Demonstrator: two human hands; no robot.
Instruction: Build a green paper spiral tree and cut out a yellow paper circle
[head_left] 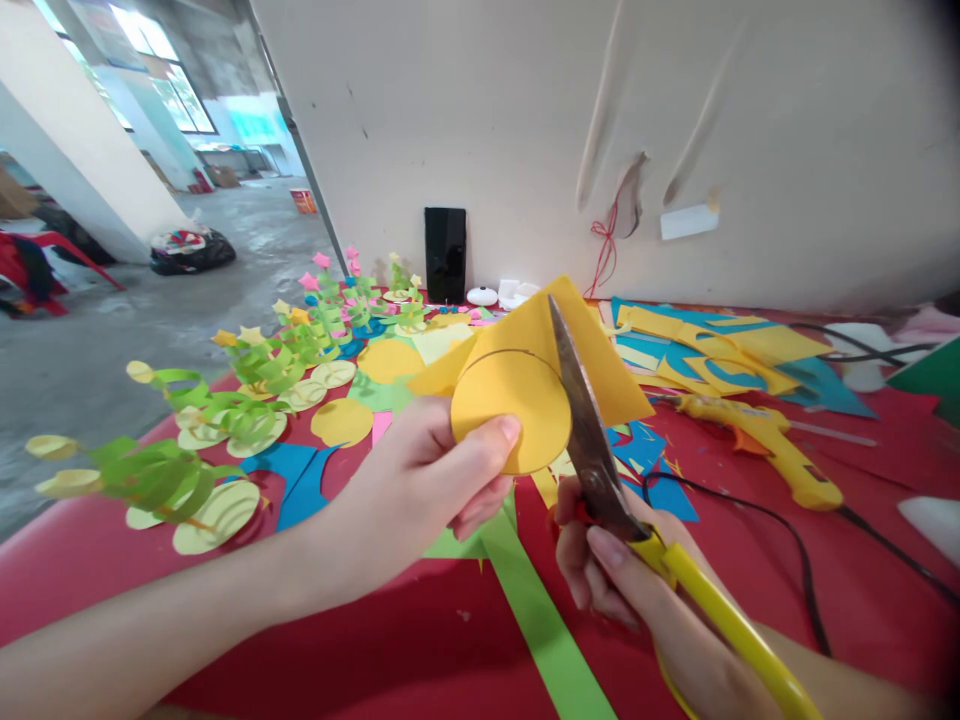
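Note:
Between the thumb and fingers of my left hand (450,460) is a piece of yellow paper (517,400), partly cut into a round shape along a dark curved outline. The uncut part of the sheet (592,365) stands up behind it. My right hand (622,570) grips scissors (589,450) with yellow handles. Their blades point up and lie against the right edge of the round part; the lower blade is hidden. Below both hands, a long green paper strip (536,610) runs across the red tabletop (360,640).
Green paper spirals topped with stars (277,360) line the table's left side. Yellow paper circles (341,422) lie near them. On the right are a yellow glue gun (765,440) with a black cord and paper scraps (712,350). A black phone (445,255) leans against the back panel.

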